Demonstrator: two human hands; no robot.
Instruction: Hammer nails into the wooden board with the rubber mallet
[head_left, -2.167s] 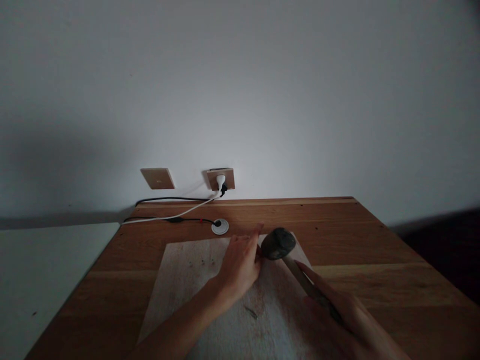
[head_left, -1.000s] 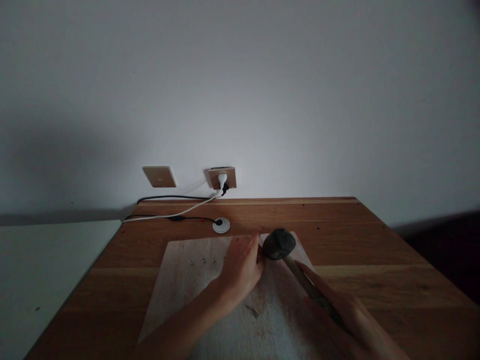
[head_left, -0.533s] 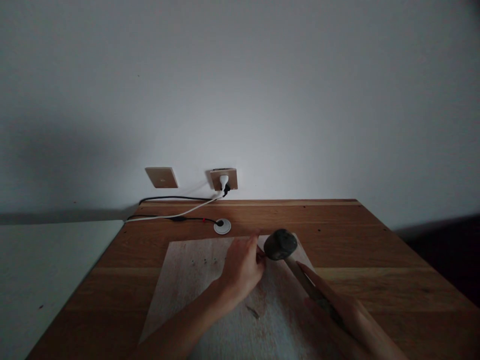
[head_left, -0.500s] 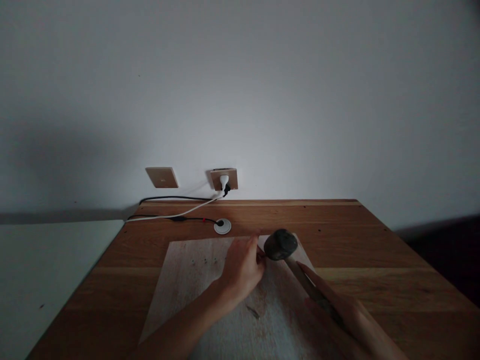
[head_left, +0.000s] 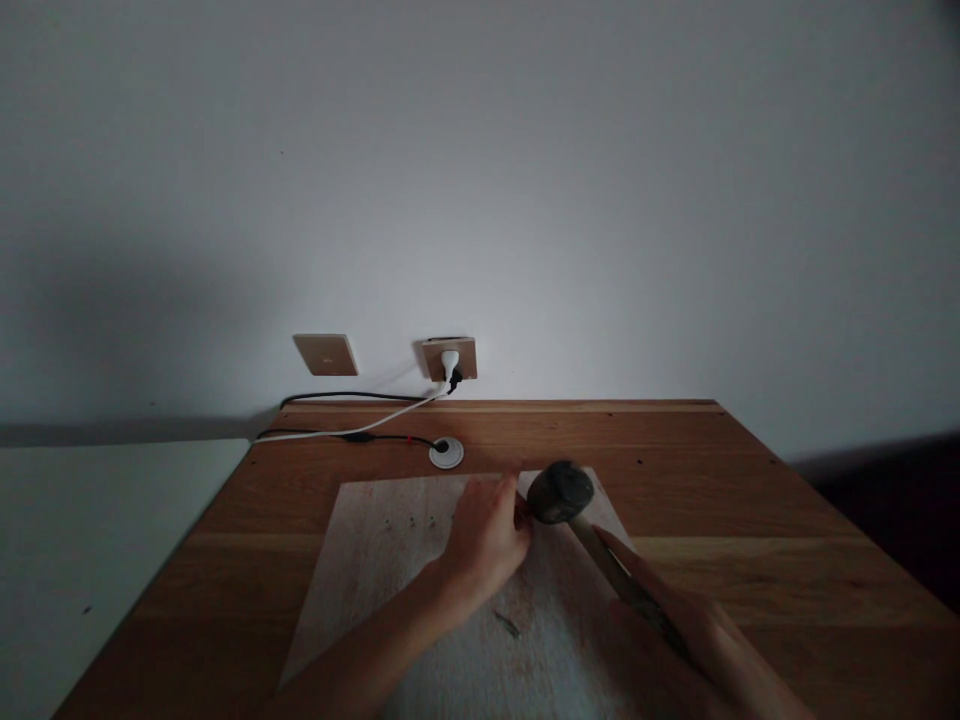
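A pale wooden board (head_left: 375, 560) lies on the brown wooden table (head_left: 750, 540). My left hand (head_left: 484, 535) rests on the board with its fingers pinched together right beside the hammer head; what it pinches is too small and dark to make out. My right hand (head_left: 675, 620) grips the wooden handle of a hammer (head_left: 559, 492), index finger stretched along the handle. The dark hammer head hovers at the board's far edge, touching or nearly touching my left fingertips. A few small nail heads (head_left: 409, 520) dot the board to the left, and a loose nail (head_left: 506, 625) lies near my left wrist.
A white cable grommet (head_left: 446, 453) sits in the table behind the board. Black and white cables (head_left: 352, 432) run from it to a wall socket (head_left: 448, 357); a switch plate (head_left: 325, 354) is on its left. A white surface (head_left: 90, 540) adjoins the table's left edge.
Hardly anything has moved. The hammer head stays beside my left fingertips with only a slight shift, and the view has drifted a little.
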